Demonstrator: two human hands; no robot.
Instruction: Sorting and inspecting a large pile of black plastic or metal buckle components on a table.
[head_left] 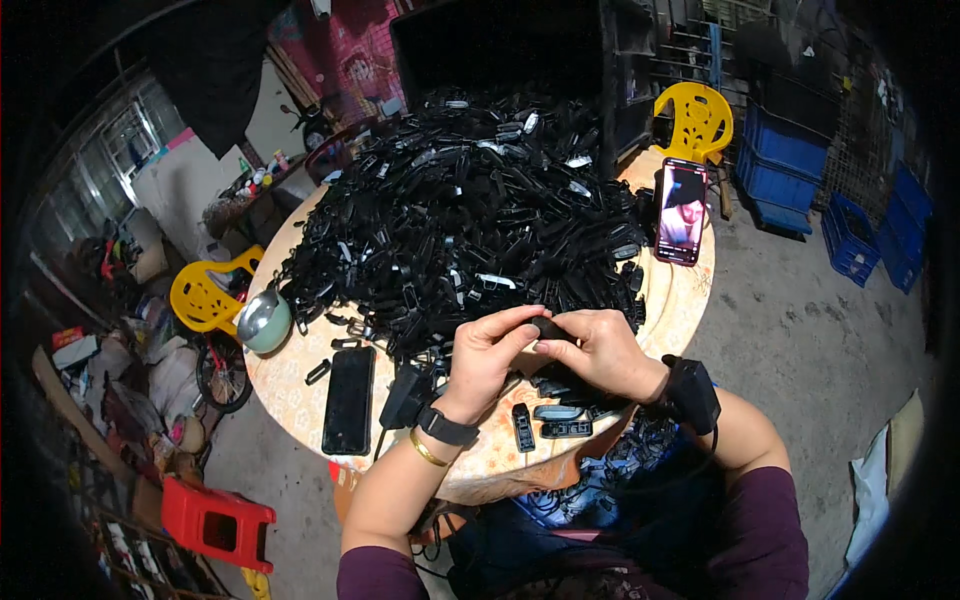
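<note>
My left hand (pixel 486 358) and my right hand (pixel 598 350) meet over the near part of the round table. Fingers and thumbs of both are closed on a small black plastic part (pixel 546 327), mostly hidden by the fingertips. Just beyond them rises a big heap of similar black plastic parts (pixel 480 200), some with silvery or pale pieces. Close to the table's front edge lie a few separate ones: an upright black part (pixel 523 428), a grey-topped part (pixel 558 412) and a black part (pixel 566 430) beside it. Wrist straps with black boxes sit on both my wrists.
The table (pixel 290 385) has a patterned cloth. On it are a dark phone (pixel 349 400), a lit phone (pixel 682 212) propped at the right and a green-and-silver bowl (pixel 265 322). Around it stand yellow chairs (pixel 694 120), a red stool (pixel 218 520) and blue crates (pixel 785 150).
</note>
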